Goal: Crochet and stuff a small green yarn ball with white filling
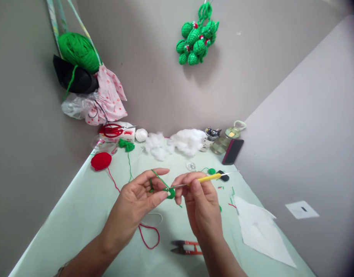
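Observation:
Between thumb and fingers, my left hand [139,194] pinches a small green crochet piece [171,193]. Green yarn [159,178] runs from the piece up over the raised index finger. My right hand [201,196] grips a crochet hook [208,178] by its yellow handle, and the hook's metal tip meets the green piece near my left thumb. Below the hands, orange-handled thread snips [186,247] lie on the table, partly covered by my right wrist. A loop of red yarn [149,247] rests beside them.
Along the back stand white stuffing [188,141], a white yarn ball [141,135], red scissors [112,130], a pen cup [208,139], a bottle [227,138] and a phone [232,152]. A red yarn ball [101,161] sits left, white paper [259,227] right. Green crochet pieces [197,38] hang on the wall.

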Demonstrator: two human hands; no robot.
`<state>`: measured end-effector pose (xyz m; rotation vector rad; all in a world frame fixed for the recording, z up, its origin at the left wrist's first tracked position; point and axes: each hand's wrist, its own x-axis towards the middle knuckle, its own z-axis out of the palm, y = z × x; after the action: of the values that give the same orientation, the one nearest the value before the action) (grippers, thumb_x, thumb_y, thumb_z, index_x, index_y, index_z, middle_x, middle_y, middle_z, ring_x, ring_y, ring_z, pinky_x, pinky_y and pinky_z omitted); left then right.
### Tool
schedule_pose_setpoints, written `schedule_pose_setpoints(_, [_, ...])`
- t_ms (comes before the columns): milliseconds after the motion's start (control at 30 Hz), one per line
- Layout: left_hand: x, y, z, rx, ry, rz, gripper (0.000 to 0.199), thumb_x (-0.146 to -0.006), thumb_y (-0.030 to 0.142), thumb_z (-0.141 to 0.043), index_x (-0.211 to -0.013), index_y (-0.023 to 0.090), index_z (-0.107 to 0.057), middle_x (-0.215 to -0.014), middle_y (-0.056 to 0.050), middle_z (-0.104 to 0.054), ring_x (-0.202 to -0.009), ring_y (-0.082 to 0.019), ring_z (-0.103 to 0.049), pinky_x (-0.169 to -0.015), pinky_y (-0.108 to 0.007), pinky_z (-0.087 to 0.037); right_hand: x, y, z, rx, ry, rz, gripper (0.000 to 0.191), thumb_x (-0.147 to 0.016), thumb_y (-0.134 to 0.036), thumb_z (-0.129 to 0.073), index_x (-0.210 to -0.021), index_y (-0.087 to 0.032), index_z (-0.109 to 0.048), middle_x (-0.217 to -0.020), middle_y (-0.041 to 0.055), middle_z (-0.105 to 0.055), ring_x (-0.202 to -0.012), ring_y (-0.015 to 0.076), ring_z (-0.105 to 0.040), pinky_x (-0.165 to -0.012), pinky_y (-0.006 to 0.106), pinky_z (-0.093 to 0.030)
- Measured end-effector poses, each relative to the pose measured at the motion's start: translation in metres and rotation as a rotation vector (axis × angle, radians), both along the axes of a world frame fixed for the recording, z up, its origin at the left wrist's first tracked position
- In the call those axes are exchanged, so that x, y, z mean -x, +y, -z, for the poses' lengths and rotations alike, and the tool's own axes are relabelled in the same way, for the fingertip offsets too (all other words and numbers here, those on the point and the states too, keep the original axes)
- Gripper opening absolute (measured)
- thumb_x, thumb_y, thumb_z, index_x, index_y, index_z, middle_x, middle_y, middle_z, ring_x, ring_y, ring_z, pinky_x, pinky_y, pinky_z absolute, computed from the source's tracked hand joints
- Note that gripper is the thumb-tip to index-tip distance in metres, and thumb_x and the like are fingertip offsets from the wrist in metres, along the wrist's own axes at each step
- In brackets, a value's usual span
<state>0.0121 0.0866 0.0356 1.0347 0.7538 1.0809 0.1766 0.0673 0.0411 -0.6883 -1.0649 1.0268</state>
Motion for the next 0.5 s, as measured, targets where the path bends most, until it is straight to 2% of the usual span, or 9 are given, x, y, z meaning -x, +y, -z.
schedule_pose_setpoints(167, [0.002, -0.001, 0.002, -0.007, -0.021, -0.01, 0.03, -0.086, 0.029, -0.083, -0.115, 0.033, -0.08, -0.087, 0.001, -0.065, -0.084, -0.013, -0.064, -0.081, -0.021, -0.054, -0.002, -0.002, 0.0, 0.012, 0.014, -0.056, 0.022, -0.105, -0.034, -0.058, -0.092, -0.022, -0.07, -0.087, 0.0029, -0.078, -0.062, 0.011, -0.068, -0.057, 0.023, -0.058])
schedule_pose_setpoints(333, [0.001, -0.001, 0.0, -0.039, 0.02, -0.016, 0.029, -0.087, 0.027, -0.081, -0.114, 0.035, -0.08, -0.085, 0.002, -0.064, -0.085, -0.012, -0.064, -0.079, -0.019, -0.054, -0.003, -0.009, 0.001, -0.127, -0.176, 0.068, 0.019, -0.107, -0.027, -0.054, -0.1, -0.023, -0.072, -0.094, 0.0047, -0.077, -0.073, 0.0146, -0.071, -0.065, 0.029, -0.06])
schedule_pose_setpoints(500, [0.0, 0.0, -0.004, -0.06, 0.057, -0.048, 0.029, -0.085, 0.024, -0.08, -0.113, 0.031, -0.08, -0.084, 0.001, -0.066, -0.081, -0.014, -0.065, -0.077, -0.021, -0.056, -0.005, -0.013, -0.003, -0.274, -0.423, 0.175, 0.022, -0.106, -0.019, -0.052, -0.105, -0.024, -0.074, -0.091, 0.0047, -0.075, -0.081, 0.0168, -0.071, -0.07, 0.031, -0.059])
